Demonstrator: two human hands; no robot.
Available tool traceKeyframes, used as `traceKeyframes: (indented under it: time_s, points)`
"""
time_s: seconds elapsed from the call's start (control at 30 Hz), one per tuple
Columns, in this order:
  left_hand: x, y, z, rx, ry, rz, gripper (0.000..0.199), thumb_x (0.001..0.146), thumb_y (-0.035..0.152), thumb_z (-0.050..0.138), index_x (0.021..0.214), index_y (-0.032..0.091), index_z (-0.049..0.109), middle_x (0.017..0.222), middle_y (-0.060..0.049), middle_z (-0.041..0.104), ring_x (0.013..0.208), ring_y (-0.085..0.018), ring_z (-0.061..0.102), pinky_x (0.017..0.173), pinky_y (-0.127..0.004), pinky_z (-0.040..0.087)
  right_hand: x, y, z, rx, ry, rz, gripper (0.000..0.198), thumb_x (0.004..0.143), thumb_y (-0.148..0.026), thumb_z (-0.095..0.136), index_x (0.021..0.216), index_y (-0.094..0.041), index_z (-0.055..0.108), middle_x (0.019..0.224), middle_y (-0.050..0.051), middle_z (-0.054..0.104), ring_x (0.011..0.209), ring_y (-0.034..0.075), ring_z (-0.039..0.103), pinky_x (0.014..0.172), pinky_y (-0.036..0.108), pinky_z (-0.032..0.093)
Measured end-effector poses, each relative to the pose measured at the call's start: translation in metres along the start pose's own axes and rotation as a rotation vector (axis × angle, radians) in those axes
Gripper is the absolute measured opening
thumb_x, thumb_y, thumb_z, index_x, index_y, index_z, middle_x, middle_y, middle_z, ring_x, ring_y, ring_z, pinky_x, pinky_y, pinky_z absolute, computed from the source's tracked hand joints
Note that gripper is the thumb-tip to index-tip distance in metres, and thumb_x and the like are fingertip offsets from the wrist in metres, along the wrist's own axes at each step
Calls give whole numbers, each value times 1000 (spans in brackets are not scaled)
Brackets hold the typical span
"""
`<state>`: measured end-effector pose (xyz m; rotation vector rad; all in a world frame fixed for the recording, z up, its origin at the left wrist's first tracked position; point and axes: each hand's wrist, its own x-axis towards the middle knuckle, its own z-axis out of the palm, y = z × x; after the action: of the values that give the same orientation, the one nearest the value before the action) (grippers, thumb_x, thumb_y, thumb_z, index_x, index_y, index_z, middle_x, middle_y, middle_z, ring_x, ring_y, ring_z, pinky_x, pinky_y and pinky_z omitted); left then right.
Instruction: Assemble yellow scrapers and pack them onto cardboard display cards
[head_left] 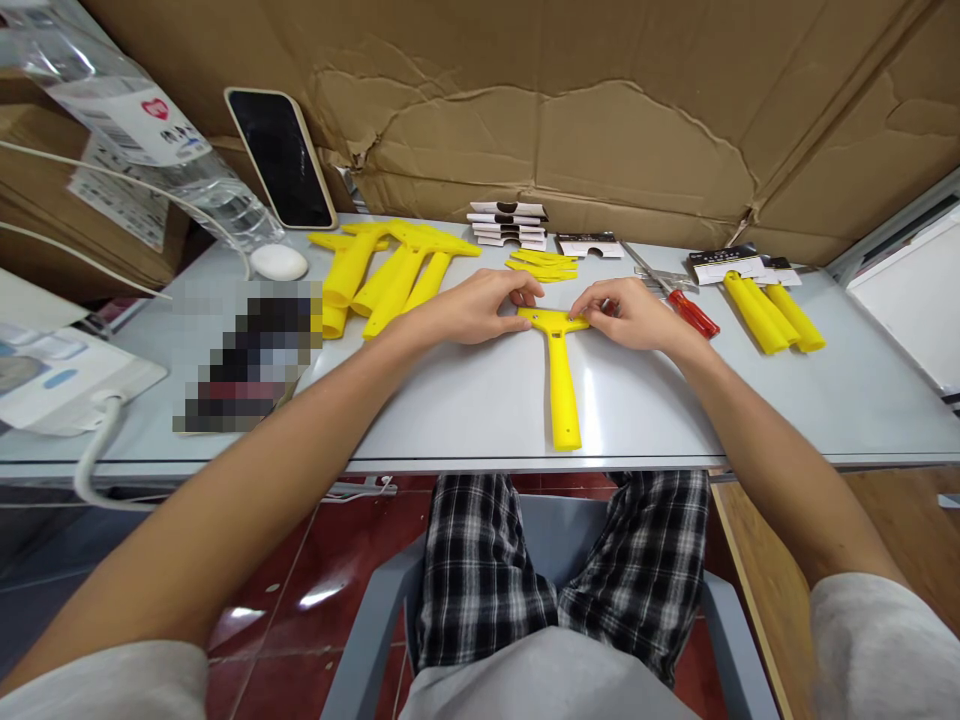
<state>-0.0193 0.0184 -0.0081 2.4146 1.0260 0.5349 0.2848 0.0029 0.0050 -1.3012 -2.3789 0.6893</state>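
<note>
In the head view, a yellow T-shaped scraper handle (pixel 564 390) lies at the centre of the frame on the pale table (pixel 450 425), crossbar uppermost. The left hand (pixel 484 305) is half curled, thumb against the crossbar's left end (a small screw (pixel 535 316) shows beside it). The right hand (pixel 628 312) bends its fingertips onto the right end; how firmly either grips, one cannot tell. A red-handled screwdriver (pixel 693 314) lies right of centre, yellow strips (pixel 544 264) above centre.
</note>
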Motion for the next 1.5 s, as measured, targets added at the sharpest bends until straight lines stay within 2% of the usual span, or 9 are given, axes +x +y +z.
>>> traceKeyframes:
  time_s: [0.1, 0.23, 0.47, 0.73, 0.8, 0.97, 1.17, 1.37, 1.5]
  points:
    - [0, 0, 0, 1, -2, 3, 46, 95, 37, 81, 138, 20, 75, 133, -13, 81, 119, -29, 76, 112, -46, 60, 0, -1, -1, -3, -3, 4, 42, 92, -28, 56, 117, -11, 86, 89, 5, 71, 77, 1, 50, 85, 17, 41]
    - [1, -1, 0, 9, -6, 12, 46, 95, 37, 81, 138, 21, 75, 132, -13, 81, 120, -29, 75, 113, -46, 59, -1, -2, -1, -16, -8, -3, 47, 94, -27, 55, 127, -14, 86, 90, 4, 71, 76, 1, 48, 87, 17, 41]
    - [1, 0, 0, 30, -25, 18, 49, 97, 41, 79, 140, 18, 74, 134, -14, 80, 121, -30, 74, 112, -47, 58, 1, 7, 1, -10, 8, -79, 45, 96, -29, 57, 123, -14, 89, 107, 6, 77, 81, 1, 52, 83, 15, 41]
    - [1, -2, 1, 30, -16, 24, 49, 96, 40, 78, 140, 18, 74, 133, -14, 80, 120, -29, 74, 111, -46, 58, 0, 5, 0, 7, 10, -96, 50, 94, -27, 54, 130, -14, 86, 84, 2, 68, 73, 0, 46, 80, 14, 36]
    - [1, -2, 1, 35, -16, 24, 49, 96, 40, 78, 140, 19, 74, 133, -14, 80, 120, -29, 74, 111, -45, 58, 0, 5, 1, 5, 12, -104, 47, 94, -28, 55, 125, -14, 87, 85, 2, 69, 74, 0, 47, 80, 15, 37]
    - [1, -2, 0, 42, -22, 29, 48, 97, 40, 77, 140, 19, 74, 135, -14, 80, 120, -29, 74, 111, -45, 57, 0, 5, 2, -29, 10, -81, 46, 94, -28, 55, 123, -15, 89, 103, 5, 77, 79, 0, 51, 83, 15, 40]
    - [2, -4, 2, 34, -15, 29, 47, 96, 41, 78, 139, 21, 74, 134, -13, 80, 120, -30, 74, 112, -47, 57, 0, 3, 1, -30, 17, -83, 50, 92, -24, 54, 129, -16, 87, 86, 2, 70, 73, 0, 47, 81, 15, 37]
    - [1, -3, 1, 38, -25, 15, 47, 97, 40, 77, 140, 21, 74, 134, -13, 79, 121, -30, 73, 113, -48, 57, 0, 3, 1, -47, 10, -41, 45, 94, -24, 55, 124, -16, 88, 92, 3, 73, 76, 0, 50, 83, 16, 39]
    - [1, -2, 1, 41, -30, 10, 47, 97, 38, 77, 140, 20, 73, 133, -13, 79, 122, -30, 73, 114, -48, 56, 0, 3, 2, -26, 15, -47, 44, 93, -26, 55, 120, -12, 87, 85, 3, 70, 74, 1, 48, 82, 16, 38]
